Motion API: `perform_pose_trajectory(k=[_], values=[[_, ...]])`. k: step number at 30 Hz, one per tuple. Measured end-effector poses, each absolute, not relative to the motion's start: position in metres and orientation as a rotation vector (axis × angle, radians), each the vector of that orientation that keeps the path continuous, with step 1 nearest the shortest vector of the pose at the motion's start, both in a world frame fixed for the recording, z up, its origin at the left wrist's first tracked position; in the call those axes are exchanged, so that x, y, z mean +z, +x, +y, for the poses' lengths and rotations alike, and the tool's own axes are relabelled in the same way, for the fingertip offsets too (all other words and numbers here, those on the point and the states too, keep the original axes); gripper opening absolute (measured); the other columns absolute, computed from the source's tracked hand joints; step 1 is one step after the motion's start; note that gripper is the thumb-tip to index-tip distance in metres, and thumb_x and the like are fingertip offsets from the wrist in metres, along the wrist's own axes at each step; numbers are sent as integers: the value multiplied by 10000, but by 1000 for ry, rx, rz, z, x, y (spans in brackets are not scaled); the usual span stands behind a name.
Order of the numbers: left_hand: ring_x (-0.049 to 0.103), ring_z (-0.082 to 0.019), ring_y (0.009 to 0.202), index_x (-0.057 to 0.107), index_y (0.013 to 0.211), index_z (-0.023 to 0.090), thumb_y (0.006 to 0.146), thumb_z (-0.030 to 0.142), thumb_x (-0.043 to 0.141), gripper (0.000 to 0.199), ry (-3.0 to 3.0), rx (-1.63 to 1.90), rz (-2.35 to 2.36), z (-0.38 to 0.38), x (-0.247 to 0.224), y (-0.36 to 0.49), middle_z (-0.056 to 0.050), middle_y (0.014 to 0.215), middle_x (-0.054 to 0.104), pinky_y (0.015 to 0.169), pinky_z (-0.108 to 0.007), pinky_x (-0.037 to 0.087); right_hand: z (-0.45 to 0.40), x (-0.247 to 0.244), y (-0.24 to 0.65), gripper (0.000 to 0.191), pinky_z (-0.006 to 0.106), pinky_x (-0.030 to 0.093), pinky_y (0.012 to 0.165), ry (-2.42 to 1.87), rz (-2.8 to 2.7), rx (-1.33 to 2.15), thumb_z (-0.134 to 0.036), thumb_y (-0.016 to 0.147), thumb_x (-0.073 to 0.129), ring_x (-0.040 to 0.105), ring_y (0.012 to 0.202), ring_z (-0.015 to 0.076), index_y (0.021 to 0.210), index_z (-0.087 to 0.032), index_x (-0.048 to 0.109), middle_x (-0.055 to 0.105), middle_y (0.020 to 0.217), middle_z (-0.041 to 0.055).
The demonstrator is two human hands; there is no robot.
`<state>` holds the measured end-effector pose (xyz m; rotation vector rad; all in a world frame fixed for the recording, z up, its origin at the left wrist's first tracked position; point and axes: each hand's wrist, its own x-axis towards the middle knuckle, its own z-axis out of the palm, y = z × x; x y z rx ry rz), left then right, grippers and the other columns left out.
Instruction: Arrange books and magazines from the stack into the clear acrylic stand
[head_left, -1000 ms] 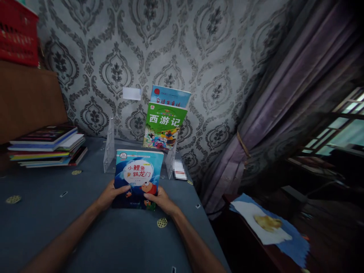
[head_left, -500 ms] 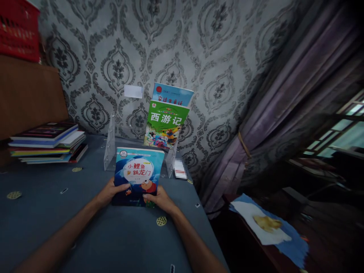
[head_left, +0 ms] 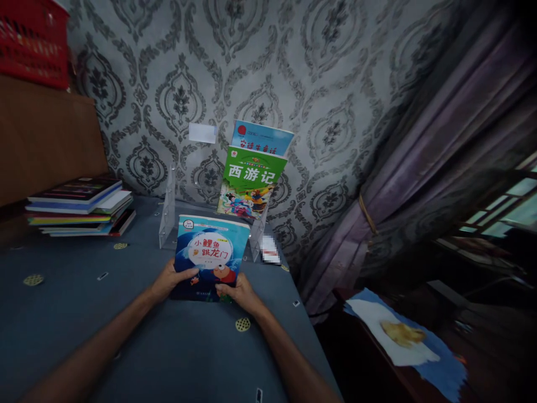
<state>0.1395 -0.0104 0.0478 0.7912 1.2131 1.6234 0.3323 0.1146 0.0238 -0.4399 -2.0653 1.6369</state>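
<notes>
A blue book with a fish on its cover (head_left: 210,252) is held tilted up between my two hands, in front of a clear stand (head_left: 168,210). My left hand (head_left: 170,279) grips its lower left edge, thumb on the cover. At the lower right edge, my right hand (head_left: 241,292) holds it the same way. A green book (head_left: 249,182) stands upright on the right side of the stand, and behind it a light blue book (head_left: 262,138) shows its top part. The book in my hands hides the stand's lower front.
On the left of the blue-grey table (head_left: 138,347) lies a stack of books (head_left: 84,207). A red basket (head_left: 33,45) sits on a brown box (head_left: 46,140). A small white card (head_left: 270,250) lies right of the stand. Cloths (head_left: 394,330) and a purple curtain (head_left: 356,240) are at the right.
The whole view has shifted slightly, so things appear a little further right. Both hands still hold the blue book in nearly the same place before the stand.
</notes>
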Motion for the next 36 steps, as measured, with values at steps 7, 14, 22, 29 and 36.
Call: perform_pose_trajectory(k=[7,14,22,29,36], values=[[739,-324,989,764,1015,145,556,356,926,530,828,1656,1287,-8,47,140,-125,1035,795,966,-423,564,112,25,333,383,297,521,654,-496,-2043,1624,-557,755,753,587,628,179,653,-190,713,652,615,5],[736,-305,1008,763,1037,157,604,384,902,508,879,1656,1267,-5,40,139,-109,1043,796,970,-411,564,105,25,334,376,341,538,836,-506,-1908,1757,-524,731,797,639,783,200,876,-179,759,718,801,27],[737,-284,981,775,1042,157,638,388,883,478,986,1592,1224,-10,50,134,-99,1040,796,931,-367,574,106,20,332,354,267,492,684,-520,-1860,1809,-509,714,819,545,638,137,752,-173,715,645,678,-4],[732,-271,807,796,891,148,628,332,884,333,1087,1490,1268,-22,79,104,-95,893,796,766,-340,584,105,31,335,391,230,432,541,-533,-1968,1795,-540,740,786,498,524,108,670,-167,695,616,585,-14],[715,-280,921,790,923,156,732,428,815,334,1303,1286,1299,-28,81,89,-89,948,786,833,-358,568,120,45,345,424,359,560,863,-436,-1734,1844,-494,666,876,721,855,215,959,-205,777,790,953,43]])
